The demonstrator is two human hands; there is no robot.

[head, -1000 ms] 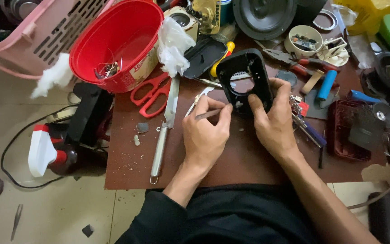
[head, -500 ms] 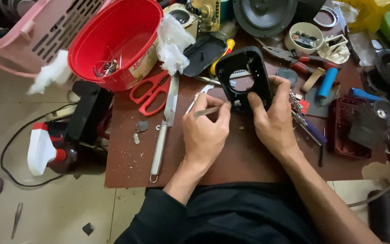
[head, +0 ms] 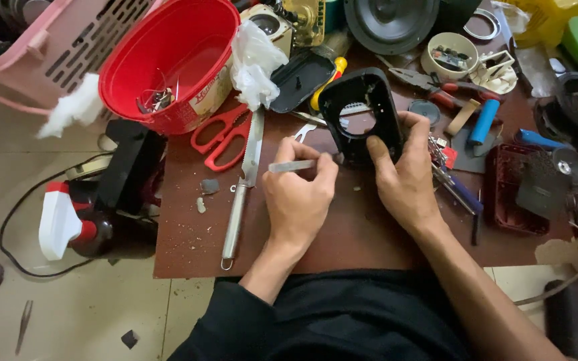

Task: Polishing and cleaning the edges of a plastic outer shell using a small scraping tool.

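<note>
My left hand (head: 300,200) pinches a thin metal blade (head: 292,166); my right hand (head: 406,175) grips the matte black plastic housing (head: 362,115).

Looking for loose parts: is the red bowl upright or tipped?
Tipped: the red bowl leans on its side, its mouth facing the camera.

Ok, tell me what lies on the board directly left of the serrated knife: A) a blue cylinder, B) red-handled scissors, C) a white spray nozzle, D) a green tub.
B: the red-handled scissors lie on the brown board just left of the serrated knife, near the red bowl.
</note>
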